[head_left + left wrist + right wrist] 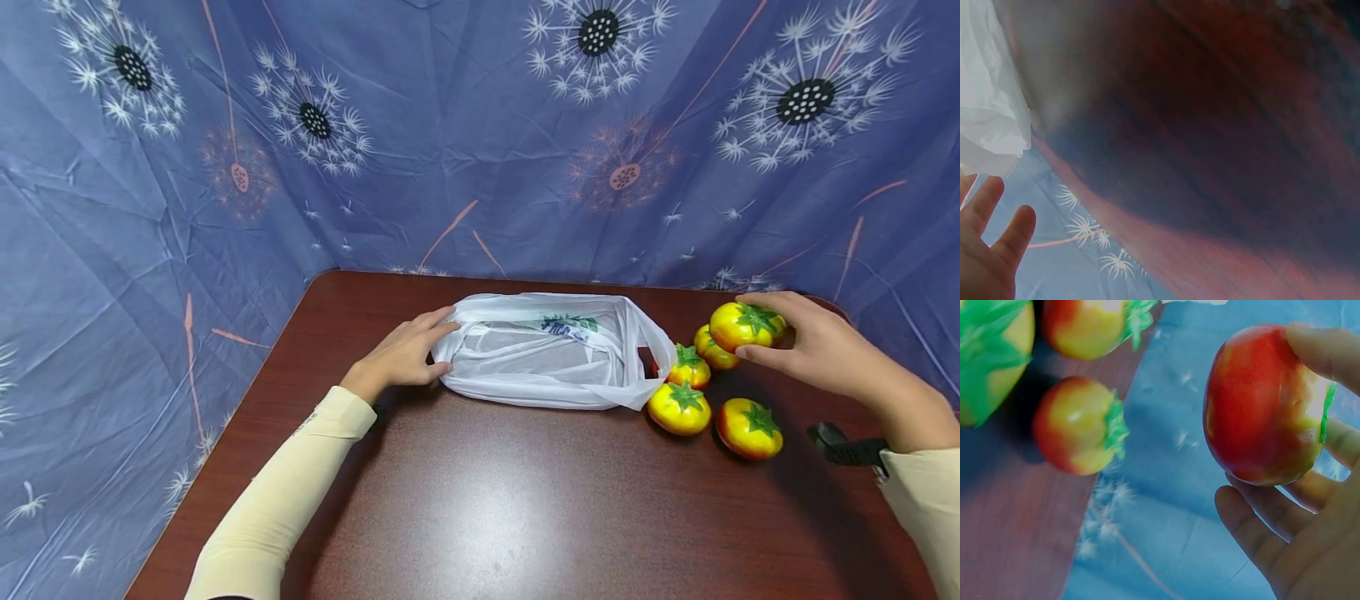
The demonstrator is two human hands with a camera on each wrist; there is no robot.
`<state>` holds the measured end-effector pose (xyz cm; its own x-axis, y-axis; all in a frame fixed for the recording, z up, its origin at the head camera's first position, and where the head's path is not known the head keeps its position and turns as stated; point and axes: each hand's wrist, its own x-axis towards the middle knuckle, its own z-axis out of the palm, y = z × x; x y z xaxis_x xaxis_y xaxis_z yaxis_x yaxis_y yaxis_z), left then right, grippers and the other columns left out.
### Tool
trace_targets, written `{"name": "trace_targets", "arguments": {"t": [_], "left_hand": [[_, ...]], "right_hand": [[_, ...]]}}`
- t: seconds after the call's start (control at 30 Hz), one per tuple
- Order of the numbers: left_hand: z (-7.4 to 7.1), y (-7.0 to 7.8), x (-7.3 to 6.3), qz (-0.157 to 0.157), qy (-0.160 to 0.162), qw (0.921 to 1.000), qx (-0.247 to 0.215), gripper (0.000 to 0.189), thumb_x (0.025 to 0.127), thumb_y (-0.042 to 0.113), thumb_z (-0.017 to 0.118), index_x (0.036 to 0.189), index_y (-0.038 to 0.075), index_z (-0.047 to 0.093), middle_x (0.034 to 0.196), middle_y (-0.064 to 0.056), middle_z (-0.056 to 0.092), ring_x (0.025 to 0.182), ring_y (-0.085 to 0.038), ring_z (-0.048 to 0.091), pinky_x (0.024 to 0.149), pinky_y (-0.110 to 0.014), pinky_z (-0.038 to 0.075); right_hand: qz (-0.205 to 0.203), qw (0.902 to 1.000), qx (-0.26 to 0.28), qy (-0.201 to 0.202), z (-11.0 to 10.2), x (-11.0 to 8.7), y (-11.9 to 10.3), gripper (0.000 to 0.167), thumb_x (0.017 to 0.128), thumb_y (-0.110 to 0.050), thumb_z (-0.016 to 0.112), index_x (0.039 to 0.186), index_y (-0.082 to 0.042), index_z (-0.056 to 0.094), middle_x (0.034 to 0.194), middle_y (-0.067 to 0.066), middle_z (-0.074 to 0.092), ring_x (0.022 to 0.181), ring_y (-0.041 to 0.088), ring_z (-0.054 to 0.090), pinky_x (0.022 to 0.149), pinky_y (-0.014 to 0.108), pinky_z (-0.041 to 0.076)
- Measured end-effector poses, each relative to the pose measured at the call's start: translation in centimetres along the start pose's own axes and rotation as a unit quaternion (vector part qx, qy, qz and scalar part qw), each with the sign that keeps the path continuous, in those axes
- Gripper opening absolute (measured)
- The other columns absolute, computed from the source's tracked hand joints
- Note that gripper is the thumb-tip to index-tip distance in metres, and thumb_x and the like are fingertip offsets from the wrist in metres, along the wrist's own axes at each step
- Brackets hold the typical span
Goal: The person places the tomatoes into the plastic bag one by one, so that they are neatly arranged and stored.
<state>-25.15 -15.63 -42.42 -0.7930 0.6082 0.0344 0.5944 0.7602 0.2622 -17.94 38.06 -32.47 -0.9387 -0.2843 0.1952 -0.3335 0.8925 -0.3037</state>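
Observation:
A white plastic bag (536, 354) with green and blue print lies on the table with its mouth spread upward. At its left end, my left hand (405, 348) rests with thumb and fingers apart along the rim. The left wrist view shows relaxed fingers (1015, 237) right at the white plastic (991, 112). My right hand (828, 346) grips a yellow-and-red toy tomato (738, 325) with a green leafy top, raised over the others. In the right wrist view, thumb and fingers close around that tomato (1260, 406).
Several more toy tomatoes lie by the bag's right end, among them a front one (678, 408) and one farther right (750, 428). The bag's handle loop (656, 342) overlaps some. Behind the brown table (465, 492) hangs a blue dandelion-print cloth (450, 142).

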Motion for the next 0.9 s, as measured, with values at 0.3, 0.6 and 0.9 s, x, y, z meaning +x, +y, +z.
{"name": "trace_targets", "arguments": {"t": [0.3,0.6,0.9], "left_hand": [[0.0,0.1,0.1,0.002,0.005,1.0000,-0.004,0.071,0.087,0.040,0.066,0.150,0.014,0.044,0.166,-0.005,0.024,0.150,-0.028,0.031,0.113,-0.057,0.036],[-0.1,0.2,0.1,0.004,0.006,1.0000,-0.003,0.070,0.088,0.039,0.066,0.150,0.015,0.044,0.166,-0.006,0.024,0.150,-0.028,0.031,0.113,-0.057,0.036],[-0.1,0.1,0.1,0.003,0.009,0.9999,-0.005,0.070,0.088,0.039,0.067,0.149,0.015,0.045,0.166,-0.005,0.024,0.150,-0.028,0.031,0.113,-0.057,0.036]], "right_hand": [[-0.023,0.9981,-0.015,-0.056,-0.2,2.2,-2.6,0.066,0.081,-0.025,0.082,0.139,-0.009,0.054,0.130,0.022,0.053,0.094,0.028,0.059,0.072,0.037,0.050],[-0.033,0.9953,-0.012,-0.090,-0.1,4.1,-4.4,0.066,0.083,-0.028,0.079,0.140,-0.009,0.052,0.131,0.021,0.054,0.104,0.034,0.057,0.083,0.053,0.049],[-0.046,0.9927,-0.014,-0.110,0.5,5.7,-5.7,0.064,0.085,-0.028,0.078,0.140,-0.009,0.052,0.137,0.024,0.051,0.117,0.041,0.053,0.092,0.062,0.046]]}}
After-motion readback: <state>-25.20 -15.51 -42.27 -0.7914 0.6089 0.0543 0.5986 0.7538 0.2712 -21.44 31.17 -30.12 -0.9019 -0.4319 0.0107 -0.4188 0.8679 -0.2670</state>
